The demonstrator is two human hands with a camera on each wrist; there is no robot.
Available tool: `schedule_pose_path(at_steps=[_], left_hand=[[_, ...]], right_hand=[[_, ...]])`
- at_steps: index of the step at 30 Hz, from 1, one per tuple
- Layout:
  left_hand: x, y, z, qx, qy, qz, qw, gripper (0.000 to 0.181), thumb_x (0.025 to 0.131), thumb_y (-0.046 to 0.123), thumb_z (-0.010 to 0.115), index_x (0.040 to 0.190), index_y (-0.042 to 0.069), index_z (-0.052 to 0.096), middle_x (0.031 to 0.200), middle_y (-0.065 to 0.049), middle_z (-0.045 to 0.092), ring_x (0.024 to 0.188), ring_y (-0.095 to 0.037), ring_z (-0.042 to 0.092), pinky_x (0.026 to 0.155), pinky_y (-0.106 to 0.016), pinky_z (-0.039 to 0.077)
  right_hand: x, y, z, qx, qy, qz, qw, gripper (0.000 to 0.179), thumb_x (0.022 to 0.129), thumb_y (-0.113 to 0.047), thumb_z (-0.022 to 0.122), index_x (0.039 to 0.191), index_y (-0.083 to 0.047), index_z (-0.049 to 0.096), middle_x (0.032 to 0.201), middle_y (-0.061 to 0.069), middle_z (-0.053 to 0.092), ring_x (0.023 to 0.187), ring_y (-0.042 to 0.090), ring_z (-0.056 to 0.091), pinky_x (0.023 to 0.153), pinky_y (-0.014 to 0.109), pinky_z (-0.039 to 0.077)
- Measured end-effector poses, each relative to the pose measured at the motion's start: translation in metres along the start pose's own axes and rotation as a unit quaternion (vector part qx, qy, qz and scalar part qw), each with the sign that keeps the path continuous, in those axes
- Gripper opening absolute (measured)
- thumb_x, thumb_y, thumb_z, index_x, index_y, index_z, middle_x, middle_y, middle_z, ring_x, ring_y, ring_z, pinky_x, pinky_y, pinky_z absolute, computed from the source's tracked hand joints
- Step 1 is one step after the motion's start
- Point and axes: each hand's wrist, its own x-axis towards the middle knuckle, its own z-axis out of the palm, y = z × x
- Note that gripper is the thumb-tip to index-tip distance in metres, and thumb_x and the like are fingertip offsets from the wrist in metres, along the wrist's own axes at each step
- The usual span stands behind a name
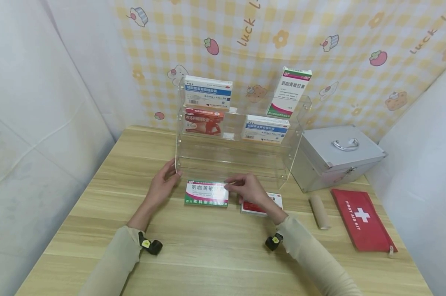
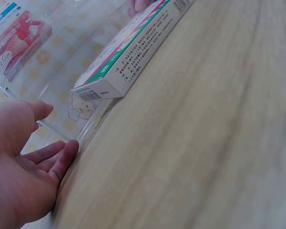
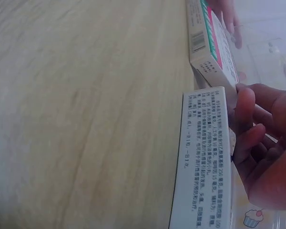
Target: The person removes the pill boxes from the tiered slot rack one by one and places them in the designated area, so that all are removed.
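Note:
A white, green and magenta medicine box [image 1: 206,193] leans back at the low front of the clear acrylic rack [image 1: 232,164]. My right hand [image 1: 249,190] pinches its upper right corner between thumb and fingertips. In the right wrist view, the other fingers of that hand are curled above a second medicine box [image 3: 200,157], red and white in the head view. At the rack's lower left corner is my left hand [image 1: 163,183], its thumb spread from its fingers. The left wrist view has these fingers [image 2: 62,160] right at the rack's edge, apart from the green medicine box [image 2: 128,62].
Blue-and-white boxes [image 1: 208,93] [image 1: 265,129], a red box [image 1: 203,122] and an upright green-and-white box [image 1: 289,92] stand on the rack's upper tiers. To its right are a silver case [image 1: 337,152], a tan roll [image 1: 320,212] and a red first aid pouch [image 1: 363,222].

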Motion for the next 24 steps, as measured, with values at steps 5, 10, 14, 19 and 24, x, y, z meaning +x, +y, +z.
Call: schedule_pose_path(at_steps=[5,10,14,19,24], left_hand=[[0.000,-0.001,0.000,-0.005,-0.002,-0.004,1.0000,0.059,0.100,0.033,0.056,0.153,0.027,0.032,0.148,-0.015,0.043,0.133,-0.034,0.043,0.098,-0.048,0.049],[0.001,-0.002,0.001,-0.001,-0.001,-0.009,1.0000,0.058,0.100,0.033,0.056,0.153,0.029,0.032,0.148,-0.012,0.044,0.132,-0.031,0.044,0.097,-0.046,0.050],[0.000,-0.001,0.001,-0.002,0.001,-0.004,1.0000,0.058,0.101,0.032,0.057,0.153,0.028,0.032,0.147,-0.013,0.044,0.131,-0.032,0.045,0.097,-0.046,0.050],[0.000,0.000,0.001,-0.007,0.001,0.001,1.0000,0.058,0.101,0.031,0.057,0.153,0.027,0.032,0.148,-0.014,0.044,0.131,-0.033,0.046,0.095,-0.045,0.051],[0.000,-0.001,0.001,-0.008,0.003,0.000,1.0000,0.058,0.101,0.029,0.056,0.154,0.026,0.032,0.148,-0.014,0.044,0.130,-0.033,0.046,0.095,-0.044,0.052]], right_hand=[[-0.001,-0.001,0.004,-0.031,0.015,-0.006,0.9994,0.017,0.091,-0.024,0.072,0.106,-0.016,0.075,0.090,-0.003,0.073,0.039,0.024,0.054,0.035,0.033,0.048],[-0.002,-0.002,0.009,-0.062,0.035,-0.021,0.9972,0.018,0.093,-0.023,0.071,0.107,-0.013,0.075,0.090,-0.001,0.073,0.038,0.026,0.055,0.034,0.030,0.046],[-0.002,-0.005,0.013,-0.091,0.056,-0.032,0.9937,0.018,0.092,-0.021,0.072,0.106,-0.011,0.075,0.091,0.000,0.073,0.036,0.023,0.055,0.033,0.031,0.046],[-0.002,-0.006,0.017,-0.133,0.075,-0.043,0.9874,0.016,0.091,-0.021,0.073,0.104,-0.012,0.076,0.093,0.002,0.074,0.036,0.016,0.055,0.033,0.031,0.047],[-0.002,-0.003,0.018,-0.165,0.091,-0.056,0.9804,0.014,0.090,-0.023,0.073,0.100,-0.014,0.076,0.092,-0.001,0.074,0.037,0.011,0.055,0.036,0.029,0.048]])
